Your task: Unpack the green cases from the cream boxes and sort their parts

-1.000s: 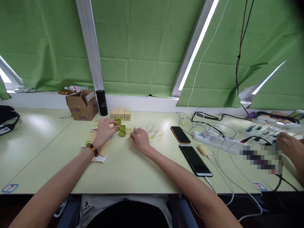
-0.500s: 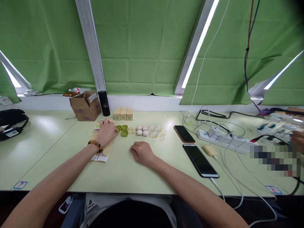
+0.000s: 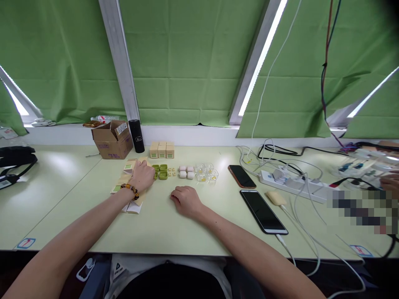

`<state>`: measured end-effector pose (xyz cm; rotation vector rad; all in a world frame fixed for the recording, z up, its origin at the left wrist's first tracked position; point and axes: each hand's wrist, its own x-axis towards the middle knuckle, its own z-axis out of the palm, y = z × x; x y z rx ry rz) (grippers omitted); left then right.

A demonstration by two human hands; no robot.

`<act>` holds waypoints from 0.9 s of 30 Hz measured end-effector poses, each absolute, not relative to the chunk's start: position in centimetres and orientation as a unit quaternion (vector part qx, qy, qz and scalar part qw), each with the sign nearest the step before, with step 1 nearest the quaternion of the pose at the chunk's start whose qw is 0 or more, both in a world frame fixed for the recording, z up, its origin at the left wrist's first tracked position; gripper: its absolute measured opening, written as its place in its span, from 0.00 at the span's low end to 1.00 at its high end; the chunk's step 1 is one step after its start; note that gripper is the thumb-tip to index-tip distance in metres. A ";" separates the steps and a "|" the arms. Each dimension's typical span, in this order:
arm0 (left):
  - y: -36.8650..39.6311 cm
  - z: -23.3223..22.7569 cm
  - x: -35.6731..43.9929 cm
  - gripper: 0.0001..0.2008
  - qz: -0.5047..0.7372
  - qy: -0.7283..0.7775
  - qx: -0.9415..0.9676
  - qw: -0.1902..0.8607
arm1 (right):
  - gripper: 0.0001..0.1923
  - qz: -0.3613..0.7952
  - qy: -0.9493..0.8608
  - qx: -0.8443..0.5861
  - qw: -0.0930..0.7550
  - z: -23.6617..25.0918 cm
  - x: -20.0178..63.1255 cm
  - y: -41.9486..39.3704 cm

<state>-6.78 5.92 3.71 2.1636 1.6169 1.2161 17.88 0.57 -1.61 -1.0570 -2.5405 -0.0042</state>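
My left hand (image 3: pixel 142 175), with a beaded bracelet at the wrist, reaches over flattened kraft-paper boxes (image 3: pixel 119 182) that have green-edged windows. Its fingers are bent downward and drawn together; whatever lies under them is hidden. Just right of it are small green square trays (image 3: pixel 163 175), partly covered by the hand. Beside them lie tiny gold-coloured pieces (image 3: pixel 171 171), small whitish-pink cylinders (image 3: pixel 186 172) and clear plastic cups (image 3: pixel 207 172) with a bit of yellow inside. My right hand (image 3: pixel 187 200) rests on the tabletop, fingers curled in, nothing visible in it.
Three small kraft boxes (image 3: pixel 161 150) stand at the back near a black bottle (image 3: pixel 136 136) and an open carton (image 3: pixel 112 140). Two phones, one black-orange (image 3: pixel 242 176) and one larger (image 3: pixel 263 211), lie to the right. A power strip (image 3: pixel 296 187) with tangled cables sits beyond; another person's hand (image 3: pixel 390 181) shows.
My left hand has shifted slightly right and toward me, uncovering more of the flattened boxes on its left and far side. My right hand has stayed in place.
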 end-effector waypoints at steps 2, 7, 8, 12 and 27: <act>6.0 3.7 -6.7 0.30 0.415 0.540 0.725 0.098 | 0.11 -0.002 -0.907 -0.374 0.194 -1.6 17.9 0.6; 6.5 3.2 -6.5 0.30 0.429 0.537 0.718 0.111 | 0.11 0.000 -0.907 -0.376 0.191 -1.6 17.9 0.6; 6.6 3.2 -6.5 0.29 0.428 0.537 0.719 0.110 | 0.11 0.001 -0.907 -0.376 0.190 -1.6 17.9 0.6; 6.6 2.9 -6.5 0.28 0.406 0.540 0.731 0.097 | 0.10 -0.001 -0.907 -0.376 0.189 -1.5 17.9 0.5; 2.2 9.9 -4.7 0.07 0.477 0.516 0.712 0.003 | 0.09 0.007 -0.894 -0.381 0.233 -1.4 17.9 0.6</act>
